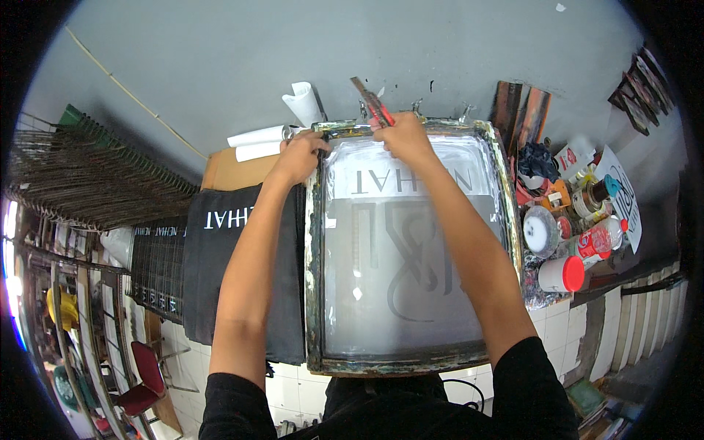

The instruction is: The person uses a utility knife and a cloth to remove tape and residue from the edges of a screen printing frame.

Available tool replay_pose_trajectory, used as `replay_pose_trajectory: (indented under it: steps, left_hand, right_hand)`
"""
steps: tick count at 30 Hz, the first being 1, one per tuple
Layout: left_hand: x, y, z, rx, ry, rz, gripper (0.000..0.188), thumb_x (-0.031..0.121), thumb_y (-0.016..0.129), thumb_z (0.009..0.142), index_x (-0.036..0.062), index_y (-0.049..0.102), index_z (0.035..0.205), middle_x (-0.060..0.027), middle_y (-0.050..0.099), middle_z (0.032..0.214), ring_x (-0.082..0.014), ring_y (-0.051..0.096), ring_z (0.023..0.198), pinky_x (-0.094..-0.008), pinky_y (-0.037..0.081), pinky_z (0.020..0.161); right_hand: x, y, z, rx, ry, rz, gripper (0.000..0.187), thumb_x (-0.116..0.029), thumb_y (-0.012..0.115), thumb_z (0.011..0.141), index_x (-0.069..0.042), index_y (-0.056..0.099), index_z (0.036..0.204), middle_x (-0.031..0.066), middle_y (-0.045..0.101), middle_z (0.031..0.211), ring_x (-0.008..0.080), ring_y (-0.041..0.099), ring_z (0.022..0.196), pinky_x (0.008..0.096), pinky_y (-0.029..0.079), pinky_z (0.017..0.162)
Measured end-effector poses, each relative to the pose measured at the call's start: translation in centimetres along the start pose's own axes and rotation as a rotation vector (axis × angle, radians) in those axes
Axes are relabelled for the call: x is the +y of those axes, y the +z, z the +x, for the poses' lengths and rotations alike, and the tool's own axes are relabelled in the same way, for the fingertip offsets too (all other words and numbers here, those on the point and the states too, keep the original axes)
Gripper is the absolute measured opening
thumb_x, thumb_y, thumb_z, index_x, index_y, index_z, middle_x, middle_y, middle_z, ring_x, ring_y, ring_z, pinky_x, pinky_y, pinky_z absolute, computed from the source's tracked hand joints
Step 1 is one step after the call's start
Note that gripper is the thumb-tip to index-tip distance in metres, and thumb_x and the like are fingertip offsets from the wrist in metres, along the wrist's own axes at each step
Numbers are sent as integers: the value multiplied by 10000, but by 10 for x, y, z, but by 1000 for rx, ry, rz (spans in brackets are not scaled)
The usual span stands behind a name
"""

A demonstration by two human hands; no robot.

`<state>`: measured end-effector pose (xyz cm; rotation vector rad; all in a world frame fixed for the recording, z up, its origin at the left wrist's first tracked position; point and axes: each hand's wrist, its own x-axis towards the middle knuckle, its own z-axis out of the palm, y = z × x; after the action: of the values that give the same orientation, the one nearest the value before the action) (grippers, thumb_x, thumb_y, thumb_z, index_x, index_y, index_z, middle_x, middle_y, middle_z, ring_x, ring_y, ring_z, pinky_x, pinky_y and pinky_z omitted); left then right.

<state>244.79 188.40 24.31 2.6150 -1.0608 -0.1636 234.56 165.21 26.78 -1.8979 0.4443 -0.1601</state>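
Note:
A screen-printing frame (314, 257) with a worn, paint-crusted rim lies in front of me. Its mesh (367, 293) is pale and translucent, with stencilled shapes and white ink smeared along the far part. At the frame's far left corner, my left hand (299, 158) grips the rim with bent fingers. My right hand (405, 139) is closed round a red-handled tool (379, 110) with a narrow, brownish blade pointing up and left, above the far edge of the frame. Its exact kind is unclear. Left of the frame lies a black fabric piece (242, 271) with white print.
White paper rolls (257, 139) and cardboard (227, 172) lie at the far left. Wire drying racks (95, 161) stand further left, near a red chair (143, 381). Crowding the right side are bottles, a red-lidded tub (562, 274) and a white-filled bowl (541, 231). Squeegees (517, 114) lean against the grey wall (469, 44).

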Motion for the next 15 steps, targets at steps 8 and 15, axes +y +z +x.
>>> replay_pose_trajectory:
  steps: [8,15]
  left_hand:
    - [-10,9,7,-135,117,1,231,127,586,940,166,765,1081,-13,534,1489,-267,334,1468,-519,175,1170]
    - [-9,5,17,-164,216,8,250,91,611,913,164,773,1088,16,625,1386,-254,437,1378,-475,248,1117]
  right_hand:
    - [-1,-67,-71,16,72,156,335,-110,716,817,-11,729,1136,5,643,708,64,508,508,236,393,448]
    - [25,-103,-145,88,220,213,334,-81,701,837,0,711,1161,34,716,856,62,498,485,235,377,420]
